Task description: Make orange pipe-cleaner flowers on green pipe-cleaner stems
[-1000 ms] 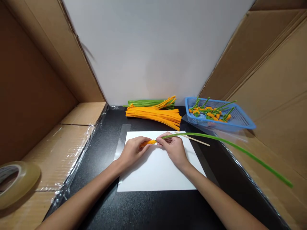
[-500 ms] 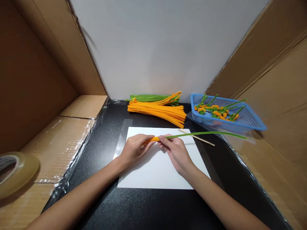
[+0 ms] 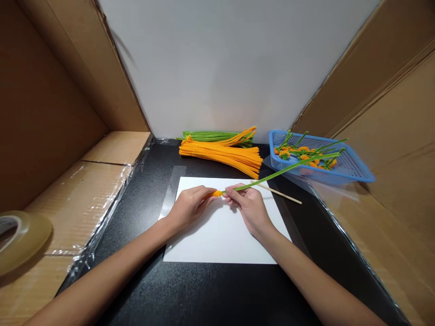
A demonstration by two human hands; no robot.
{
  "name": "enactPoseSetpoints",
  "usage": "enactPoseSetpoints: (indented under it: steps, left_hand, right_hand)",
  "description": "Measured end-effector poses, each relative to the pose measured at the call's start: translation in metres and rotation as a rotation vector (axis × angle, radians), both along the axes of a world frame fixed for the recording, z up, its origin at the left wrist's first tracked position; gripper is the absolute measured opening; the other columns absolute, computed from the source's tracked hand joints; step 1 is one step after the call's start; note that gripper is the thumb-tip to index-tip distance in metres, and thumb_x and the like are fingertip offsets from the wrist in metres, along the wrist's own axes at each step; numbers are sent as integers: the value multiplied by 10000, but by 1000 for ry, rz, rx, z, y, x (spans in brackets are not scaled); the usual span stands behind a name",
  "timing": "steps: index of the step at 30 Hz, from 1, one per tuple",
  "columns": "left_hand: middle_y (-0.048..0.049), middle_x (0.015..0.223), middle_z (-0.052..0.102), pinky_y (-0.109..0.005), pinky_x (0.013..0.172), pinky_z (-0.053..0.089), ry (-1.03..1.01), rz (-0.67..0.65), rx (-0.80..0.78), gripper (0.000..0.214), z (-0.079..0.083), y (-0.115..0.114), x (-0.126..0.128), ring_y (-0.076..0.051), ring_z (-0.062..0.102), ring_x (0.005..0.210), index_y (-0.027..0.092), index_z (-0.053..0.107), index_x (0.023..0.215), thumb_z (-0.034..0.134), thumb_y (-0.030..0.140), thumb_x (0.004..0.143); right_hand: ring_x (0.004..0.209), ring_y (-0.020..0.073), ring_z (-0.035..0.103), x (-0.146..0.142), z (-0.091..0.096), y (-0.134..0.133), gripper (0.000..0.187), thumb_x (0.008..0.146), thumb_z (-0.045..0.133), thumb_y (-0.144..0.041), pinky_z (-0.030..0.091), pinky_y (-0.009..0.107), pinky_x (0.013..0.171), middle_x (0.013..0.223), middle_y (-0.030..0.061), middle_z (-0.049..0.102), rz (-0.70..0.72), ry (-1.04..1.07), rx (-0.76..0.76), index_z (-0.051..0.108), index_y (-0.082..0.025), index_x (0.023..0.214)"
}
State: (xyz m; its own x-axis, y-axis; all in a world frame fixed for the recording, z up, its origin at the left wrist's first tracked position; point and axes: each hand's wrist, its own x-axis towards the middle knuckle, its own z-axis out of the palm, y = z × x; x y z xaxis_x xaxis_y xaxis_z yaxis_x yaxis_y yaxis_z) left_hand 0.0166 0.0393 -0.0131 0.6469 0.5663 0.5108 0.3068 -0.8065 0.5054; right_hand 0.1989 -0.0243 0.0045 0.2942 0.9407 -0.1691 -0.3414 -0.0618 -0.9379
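Observation:
Over a white sheet of paper, my left hand pinches a small orange pipe-cleaner coil. My right hand pinches the near end of a long green pipe cleaner right where it meets the coil. The green stem rises up and to the right, its far end over the blue basket. Both hands have their fingers closed.
A bundle of orange pipe cleaners and green ones lies at the back. The blue basket holds several finished orange-and-green pieces. A thin wooden stick lies right of the paper. A tape roll sits at the left. Cardboard walls enclose both sides.
The green pipe cleaner's free end swung from the near right up and back, now ending over the basket. Both hands stayed over the paper at the coil.

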Motion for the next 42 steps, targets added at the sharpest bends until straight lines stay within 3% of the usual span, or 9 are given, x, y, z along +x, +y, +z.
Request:
enactPoseSetpoints:
  steps: [5,10,15,22,27,35,38,42]
  left_hand:
    - [-58,888,729,-214,641,477,19,-27,-21,206,0,-1,0,-120,647,717,166,672,1117,531,271,1009]
    - [-60,920,738,-222,673,487,-4,-9,-69,197,6,0,0,-128,659,756,158,671,1096,546,278,1002]
    - [-60,920,731,-231,676,481,16,-29,-57,213,2,2,-1,-129,648,744,164,674,1103,536,296,1007]
    - [-56,865,713,-226,659,470,37,-52,-38,231,7,0,-1,-131,636,724,160,682,1082,496,283,1022]
    - [-73,921,737,-240,672,489,25,15,-87,236,6,2,-1,-145,655,747,162,684,1096,523,308,1006]
    - [-64,856,713,-253,675,485,77,-75,-41,246,6,1,0,-154,648,739,150,694,1051,491,286,1021]
    - [-74,934,737,-259,718,513,63,-74,-80,241,7,1,0,-159,675,794,162,688,1078,516,317,1012]
    - [-94,1079,743,-262,750,549,12,-15,-117,297,4,2,-2,-161,697,858,164,638,1203,613,333,960]
  right_hand:
    - [599,131,596,-5,-2,-3,339,600,913,-424,471,272,589,643,27,694,53,-45,4,737,-160,721]
    - [643,126,628,-2,5,-4,381,608,911,-430,483,249,621,692,25,716,72,48,-37,726,-164,808]
    - [644,135,636,-2,4,-4,386,568,933,-421,490,251,615,678,39,718,61,37,-45,727,-151,751]
    - [637,122,612,-7,1,-8,342,625,896,-430,480,242,607,687,25,703,137,0,-27,738,-159,762]
    - [646,138,632,0,2,-3,355,591,913,-418,501,260,623,692,33,712,18,40,-36,731,-169,766]
    - [623,129,601,-8,0,-8,336,602,909,-423,465,254,584,658,28,695,98,-24,-13,748,-157,729]
    - [623,131,591,-5,2,-7,320,590,913,-418,460,261,583,656,22,687,91,-45,-11,758,-170,719]
    - [641,136,601,8,3,0,327,548,931,-407,478,272,613,691,33,699,-34,-12,-20,763,-178,712]
